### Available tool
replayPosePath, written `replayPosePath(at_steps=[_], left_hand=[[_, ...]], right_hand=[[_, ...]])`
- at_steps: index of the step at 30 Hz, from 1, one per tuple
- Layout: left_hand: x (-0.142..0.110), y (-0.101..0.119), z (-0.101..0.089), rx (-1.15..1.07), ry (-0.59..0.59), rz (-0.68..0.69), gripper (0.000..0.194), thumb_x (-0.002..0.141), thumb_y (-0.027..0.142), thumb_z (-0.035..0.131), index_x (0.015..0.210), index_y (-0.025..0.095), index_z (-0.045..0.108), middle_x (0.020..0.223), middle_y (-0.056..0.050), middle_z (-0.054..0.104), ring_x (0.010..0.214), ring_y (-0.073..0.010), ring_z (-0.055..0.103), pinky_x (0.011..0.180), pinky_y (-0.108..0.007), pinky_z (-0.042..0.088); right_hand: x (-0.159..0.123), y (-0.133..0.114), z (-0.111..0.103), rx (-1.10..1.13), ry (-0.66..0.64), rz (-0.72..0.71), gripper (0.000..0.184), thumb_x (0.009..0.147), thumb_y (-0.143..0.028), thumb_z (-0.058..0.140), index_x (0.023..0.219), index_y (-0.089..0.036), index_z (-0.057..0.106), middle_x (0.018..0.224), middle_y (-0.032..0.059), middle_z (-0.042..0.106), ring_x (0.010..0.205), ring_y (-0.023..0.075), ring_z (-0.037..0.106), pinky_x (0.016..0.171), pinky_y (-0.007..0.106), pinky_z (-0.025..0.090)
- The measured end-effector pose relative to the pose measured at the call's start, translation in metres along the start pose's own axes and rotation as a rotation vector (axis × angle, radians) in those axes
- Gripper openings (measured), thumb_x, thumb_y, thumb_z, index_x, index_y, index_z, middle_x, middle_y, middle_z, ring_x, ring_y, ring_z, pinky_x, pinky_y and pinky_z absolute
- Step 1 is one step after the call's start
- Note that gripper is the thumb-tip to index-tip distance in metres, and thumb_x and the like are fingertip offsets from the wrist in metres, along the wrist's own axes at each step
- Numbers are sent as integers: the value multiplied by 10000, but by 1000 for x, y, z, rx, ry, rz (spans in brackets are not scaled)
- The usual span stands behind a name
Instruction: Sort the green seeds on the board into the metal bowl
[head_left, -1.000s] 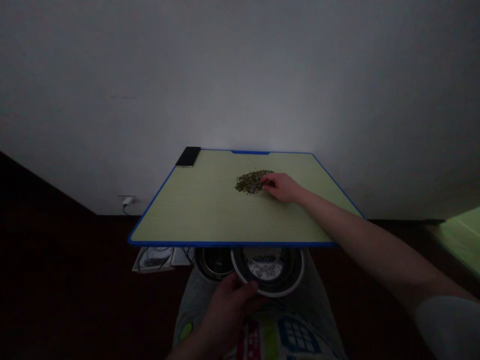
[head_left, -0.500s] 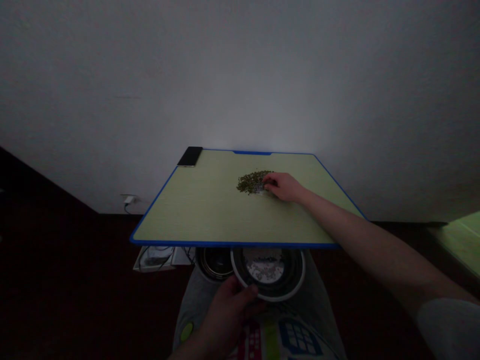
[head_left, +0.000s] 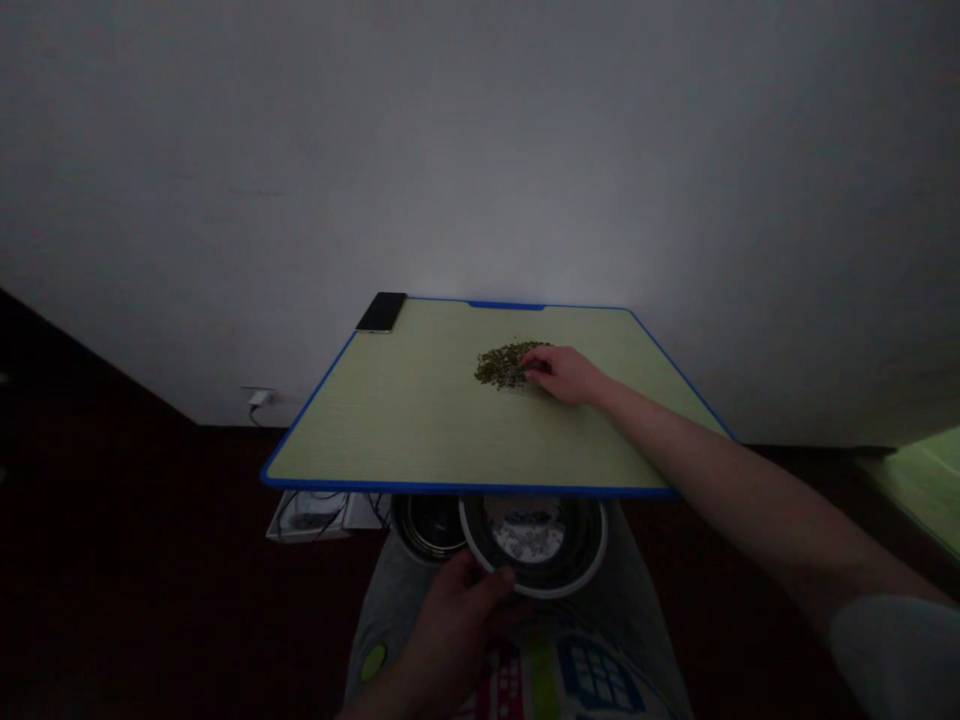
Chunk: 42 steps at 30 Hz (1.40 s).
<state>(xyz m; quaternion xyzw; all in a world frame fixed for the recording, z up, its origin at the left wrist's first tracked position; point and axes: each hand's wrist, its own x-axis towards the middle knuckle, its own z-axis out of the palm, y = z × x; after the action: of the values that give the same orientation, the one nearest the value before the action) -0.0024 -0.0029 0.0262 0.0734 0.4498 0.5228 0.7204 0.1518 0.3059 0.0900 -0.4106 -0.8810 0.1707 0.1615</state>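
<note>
The right hand (head_left: 564, 374) lies over the right side of a loose heap of small grains (head_left: 496, 367), a little right of the middle of a pale, blue-edged tabletop (head_left: 405, 420). Its thumb and fingers bend toward one another at the grains; whether any are pinched cannot be told. The left hand (head_left: 459, 625), below the near edge, grips a white-rimmed bowl (head_left: 555, 592), thumb over the rim at its near left. Pale and dark matter shows inside the bowl. A dark round vessel (head_left: 405, 535) sits just left of it, partly hidden. A black phone (head_left: 382, 312) occupies the far left corner of the tabletop; a white plug (head_left: 260, 398) marks the wall at left.
</note>
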Motion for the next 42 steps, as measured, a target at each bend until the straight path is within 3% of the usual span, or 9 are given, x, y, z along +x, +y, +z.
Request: replayPosePath(at_steps=[5,14,20,30,36,42], left_hand=[[-1,1,1,-4,-34,-3,531,500,368,1084,930,174,841,1000,-114,909,974,-327,842,711,-322,618],[0,0,1,-1,-29,-12,527,500,367,1083,931,181,843,973,-102,912,882,-292,848,738,-324,629],[1,1,2,-2,-4,-1,561,455,357,1094,922,170,845,982,-118,911,882,-301,843,733,-334,637],[4,-4,-6,9,-63,19,477,598,329,1038,1000,173,835,1078,-126,903,978,-314,837,783,-352,641],[2,-2,-3,30,-32,19,503,545,348,1057,957,179,824,1070,-135,903,983,-338,837,808,-387,648],[1,-1,-3,20,-45,13,445,602,316,1030,974,178,826,1079,-127,903,1016,-345,836,863,-413,652]], right_hand=[[3,0,1,12,0,-4,192,928,-185,676,1091,-193,778,842,33,736,753,182,614,731,292,421],[2,1,0,30,-16,-41,176,917,-188,701,1068,-209,788,833,18,731,743,172,615,739,289,434],[2,0,3,25,-4,-48,193,919,-189,692,1083,-210,791,827,20,732,737,174,611,734,294,441],[2,-3,7,-8,30,-18,208,924,-174,686,1102,-203,791,881,45,751,763,187,623,752,301,437],[5,-4,6,-15,22,-20,210,934,-174,679,1113,-195,787,884,49,756,761,184,622,745,295,427],[15,-7,6,-6,-27,-68,215,940,-203,697,1125,-220,806,899,37,777,785,186,644,757,291,432]])
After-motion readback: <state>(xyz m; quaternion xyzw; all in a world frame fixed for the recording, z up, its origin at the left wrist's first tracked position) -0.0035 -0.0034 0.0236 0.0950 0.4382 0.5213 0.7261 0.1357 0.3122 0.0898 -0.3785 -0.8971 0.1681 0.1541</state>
